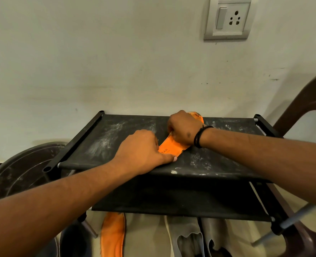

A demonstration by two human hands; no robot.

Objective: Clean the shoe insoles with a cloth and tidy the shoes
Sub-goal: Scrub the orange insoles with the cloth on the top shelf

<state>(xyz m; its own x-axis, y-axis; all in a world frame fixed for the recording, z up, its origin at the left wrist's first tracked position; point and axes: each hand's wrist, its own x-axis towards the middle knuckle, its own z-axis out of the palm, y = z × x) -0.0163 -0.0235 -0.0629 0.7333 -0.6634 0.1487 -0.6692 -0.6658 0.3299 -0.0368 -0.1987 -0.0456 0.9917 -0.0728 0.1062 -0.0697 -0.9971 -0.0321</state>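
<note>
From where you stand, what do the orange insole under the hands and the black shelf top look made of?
The orange insole looks like soft foam with a matte fabric face, since it bends under the hands. The black shelf top seems to be cloth stretched between rods, matte and dusted white.

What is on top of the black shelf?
An orange insole lies on the dusty shelf. The left hand presses its near end; the right hand covers its middle. Whether a cloth is there is hidden.
</note>
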